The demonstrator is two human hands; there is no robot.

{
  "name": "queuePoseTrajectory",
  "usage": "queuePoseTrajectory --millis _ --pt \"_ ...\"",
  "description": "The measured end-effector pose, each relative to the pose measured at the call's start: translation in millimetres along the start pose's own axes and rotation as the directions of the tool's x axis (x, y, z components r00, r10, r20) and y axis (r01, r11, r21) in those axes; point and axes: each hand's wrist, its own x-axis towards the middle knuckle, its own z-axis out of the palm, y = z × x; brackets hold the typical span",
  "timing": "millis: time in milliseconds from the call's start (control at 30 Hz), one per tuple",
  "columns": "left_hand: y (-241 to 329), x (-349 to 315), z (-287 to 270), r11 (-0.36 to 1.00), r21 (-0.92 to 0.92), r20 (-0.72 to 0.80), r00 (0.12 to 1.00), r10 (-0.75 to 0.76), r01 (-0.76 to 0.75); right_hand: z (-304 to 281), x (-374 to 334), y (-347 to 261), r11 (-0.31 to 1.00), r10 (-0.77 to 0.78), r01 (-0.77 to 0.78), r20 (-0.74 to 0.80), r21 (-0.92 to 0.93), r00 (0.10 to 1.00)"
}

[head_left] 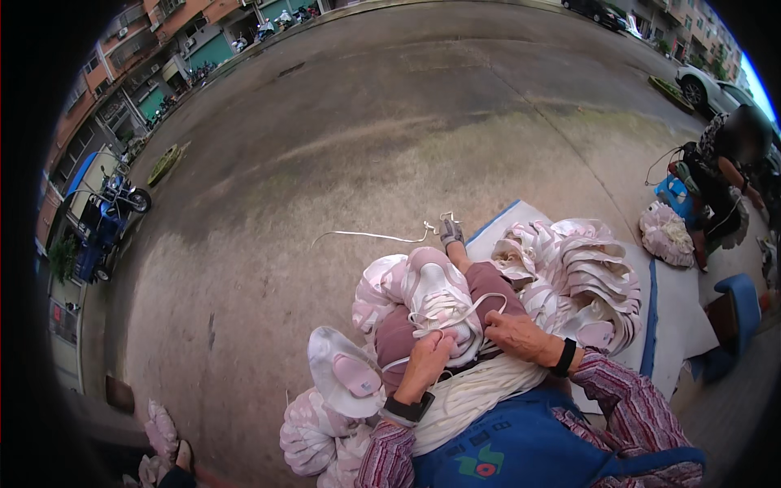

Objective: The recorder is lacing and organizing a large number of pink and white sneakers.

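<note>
A pink and white shoe upper [429, 272] rests on my knees, its front turned away from me and white lacing crossing its opening. At the near end of the lacing, my left hand [429, 359] is closed in a pinch on the white shoelace. My right hand [522, 336] sits just to the right, fingers pinched on a lace end, and a loop of shoelace [486, 296] arches between it and the upper. Across my lap, over a blue apron [521, 443], lies a thick bundle of white shoelaces [480, 398].
Stacked uppers [598, 272] lie on a pale sheet [674, 305] to my right; more uppers [309, 435] sit at my left. A stray lace [374, 237] lies on the ground. Another person [724, 175] works at far right beside a blue chair [736, 321]. A blue tricycle [102, 215] stands left.
</note>
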Motion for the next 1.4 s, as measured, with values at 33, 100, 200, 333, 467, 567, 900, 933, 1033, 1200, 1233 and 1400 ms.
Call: queuePoseTrajectory --millis 33,100,200,333,467,567,900,933,1033,1200,1233,1400 --pt "4 4 2 1.0 0.0 0.003 1.0 0.003 -0.003 1 -1 1 1.0 -0.017 0.017 0.01 -0.023 1.0" --pt "12 8 4 0.99 -0.129 -0.051 0.997 -0.061 0.054 2 1 1 1.0 0.005 -0.005 0.009 -0.013 1.0" --pt "15 8 5 0.997 0.042 -0.041 0.997 -0.065 0.067 1 2 -1 0.998 0.024 -0.022 0.039 -0.052 0.999" --pt "18 8 18 0.977 0.213 -0.013 1.0 0.006 -0.003 7 3 7 0.999 0.03 -0.029 0.023 -0.018 0.999" --pt "11 18 29 0.957 0.276 -0.113 0.985 0.128 -0.092 10 9 18 0.979 0.154 -0.128 -0.164 0.161 0.974" --pt "16 24 31 0.935 0.349 -0.132 0.985 0.113 -0.061 16 12 23 0.952 0.238 -0.185 -0.214 0.242 0.947" --pt "13 28 34 0.956 0.282 -0.188 0.972 0.142 -0.085 5 19 17 0.872 0.373 -0.271 -0.193 0.407 0.908" --pt "13 28 35 0.954 0.286 -0.188 0.971 0.15 -0.092 7 19 18 0.882 0.37 -0.267 -0.219 0.389 0.903" --pt "8 29 37 0.948 0.306 -0.208 0.965 0.158 -0.089 10 24 17 0.836 0.391 -0.233 -0.243 0.497 0.888" --pt "6 30 38 0.963 0.26 -0.219 0.966 0.134 -0.075 14 26 22 0.874 0.353 -0.223 -0.247 0.431 0.903" --pt "6 29 38 0.964 0.258 -0.22 0.968 0.119 -0.06 15 26 22 0.884 0.335 -0.208 -0.257 0.42 0.906" --pt "2 30 39 0.958 0.275 -0.212 0.967 0.144 -0.082 14 27 23 0.899 0.29 -0.175 -0.245 0.402 0.925"
